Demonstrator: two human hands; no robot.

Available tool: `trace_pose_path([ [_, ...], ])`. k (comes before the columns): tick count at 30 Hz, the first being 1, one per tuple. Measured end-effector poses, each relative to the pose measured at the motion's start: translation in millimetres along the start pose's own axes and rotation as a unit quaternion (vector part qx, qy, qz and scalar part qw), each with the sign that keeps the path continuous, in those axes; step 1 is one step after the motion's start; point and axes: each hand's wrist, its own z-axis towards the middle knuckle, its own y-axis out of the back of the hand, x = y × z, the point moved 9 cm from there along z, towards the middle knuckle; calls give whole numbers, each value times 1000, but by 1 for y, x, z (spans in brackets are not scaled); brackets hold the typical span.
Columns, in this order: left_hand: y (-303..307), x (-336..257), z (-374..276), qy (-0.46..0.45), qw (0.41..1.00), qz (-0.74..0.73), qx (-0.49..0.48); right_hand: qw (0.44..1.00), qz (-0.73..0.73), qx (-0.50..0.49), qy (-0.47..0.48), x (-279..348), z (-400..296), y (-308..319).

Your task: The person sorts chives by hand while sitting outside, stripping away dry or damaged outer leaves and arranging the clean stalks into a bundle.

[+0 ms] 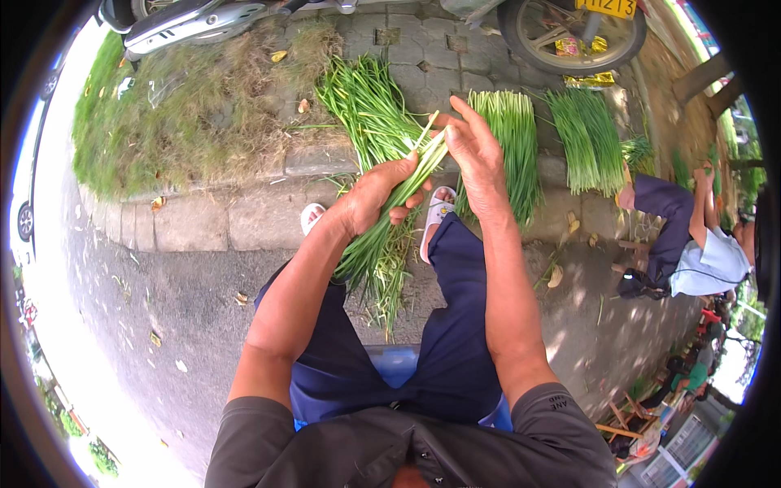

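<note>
My left hand [384, 192] is closed around a bunch of long green garlic chives [406, 192], whose pale stem ends point up and to the right. Against those pale ends rests my right hand [479, 152], its fingers extended and parted; whether it pinches a stem cannot be told. Beyond my left hand lies a loose heap of chives [366, 104] on the paving. An even row of chives [506, 128], pale ends away from me, lies just right of my right hand. Farther right is another laid-out row [586, 140]. Trimmed scraps [390, 287] lie between my legs.
A stone kerb [195, 222] crosses in front of my feet. Behind the chives stand a motorbike wheel [573, 36] and a silver-grey scooter [201, 24]. Dry grass [213, 104] spreads at the left. At the right sits another person [701, 256], holding greens. I sit on a blue seat [393, 363].
</note>
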Motion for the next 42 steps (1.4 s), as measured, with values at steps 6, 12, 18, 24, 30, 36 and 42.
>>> trace_pose_path([
  [6,-3,7,2,10,1000,2,8,998,-51,41,-6,-1,0,-2],
  [12,-2,3,-2,7,1000,7,0,997,-73,36,-9,0,-1,0],
  [18,-6,2,-5,7,999,-11,36,997,-54,45,-4,-7,1,2],
  [24,-8,5,-5,7,996,-18,86,998,-21,52,-15,-11,2,0],
  [30,-13,4,-2,-15,996,15,85,998,-24,45,-33,-15,3,0],
  [36,-13,2,0,-27,995,-26,92,994,92,-17,-50,-14,3,3],
  [42,-12,2,2,-21,992,-95,85,988,142,11,-60,-13,3,5],
])
